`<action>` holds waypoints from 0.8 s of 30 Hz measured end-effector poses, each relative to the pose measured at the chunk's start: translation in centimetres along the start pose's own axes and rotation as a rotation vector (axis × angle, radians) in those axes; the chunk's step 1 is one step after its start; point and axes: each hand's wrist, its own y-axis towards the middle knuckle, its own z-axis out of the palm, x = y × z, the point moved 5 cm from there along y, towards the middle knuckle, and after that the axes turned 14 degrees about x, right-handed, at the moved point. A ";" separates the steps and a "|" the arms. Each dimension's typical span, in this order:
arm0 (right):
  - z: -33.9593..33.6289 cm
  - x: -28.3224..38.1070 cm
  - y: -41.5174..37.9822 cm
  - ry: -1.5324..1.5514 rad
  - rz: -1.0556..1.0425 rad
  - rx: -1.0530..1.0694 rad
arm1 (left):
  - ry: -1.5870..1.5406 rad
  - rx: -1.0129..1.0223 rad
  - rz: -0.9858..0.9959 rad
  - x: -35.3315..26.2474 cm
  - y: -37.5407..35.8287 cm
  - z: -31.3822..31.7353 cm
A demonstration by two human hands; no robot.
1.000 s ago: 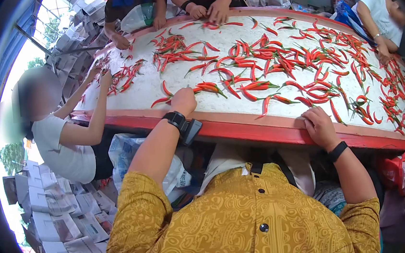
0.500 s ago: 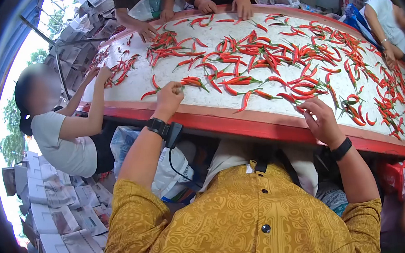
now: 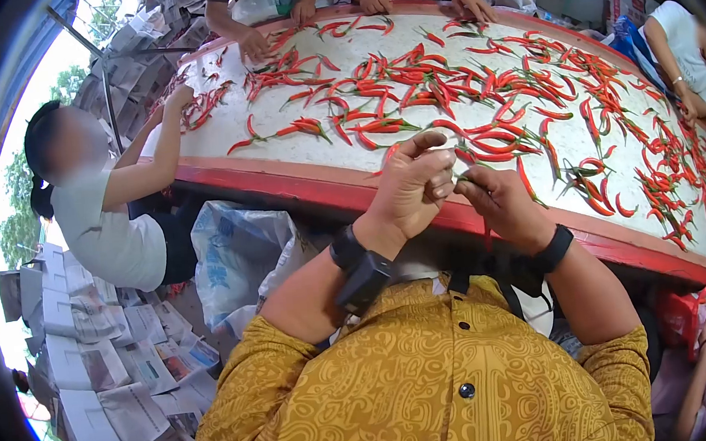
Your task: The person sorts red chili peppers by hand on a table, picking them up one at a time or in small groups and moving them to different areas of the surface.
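My left hand (image 3: 417,183) is raised over the front edge of the table, its fingers curled closed and the back of the wrist towards me. Whatever it may hold is hidden. Close on its right, my right hand (image 3: 504,203) is pinched shut on a chili pepper, with a bit of green stem showing at the fingertips and most of the pepper covered. The two hands' fingertips nearly meet. Just behind them, red chili peppers (image 3: 493,145) with green stems lie spread on the white tabletop (image 3: 282,176).
A red rim (image 3: 267,193) runs along the table's near side. One person in a white shirt (image 3: 119,228) handles peppers at the left; others' hands (image 3: 473,4) rest at the far side. A plastic sack (image 3: 242,251) stands below, beside newspaper-covered stacks (image 3: 122,367).
My left hand has moved right and my right hand left, so they have come together over the table's near edge. My view has shifted slightly.
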 end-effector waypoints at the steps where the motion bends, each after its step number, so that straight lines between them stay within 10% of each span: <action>1: -0.3 -0.4 -0.9 -0.104 -0.101 -0.053 | -0.200 0.030 -0.011 0.0 -0.3 1.3; 4: -2.0 -3.8 -3.4 -0.375 -0.087 -0.026 | -0.424 0.118 -0.010 -0.9 -1.8 3.7; 10: -8.5 -7.1 -6.6 -0.356 0.047 -0.297 | 1.144 0.285 -0.421 2.0 -6.5 1.6; 14: -10.7 -10.4 -7.7 0.253 0.216 -0.327 | 1.725 0.343 -0.499 3.9 -9.9 -2.3; 18: -11.5 -12.2 -8.3 0.711 0.110 -0.345 | 1.808 0.360 -0.622 6.1 -11.9 -3.8; 24: -13.6 -12.7 -13.6 0.200 0.235 -0.445 | 1.832 0.244 -0.719 9.1 -11.6 -4.8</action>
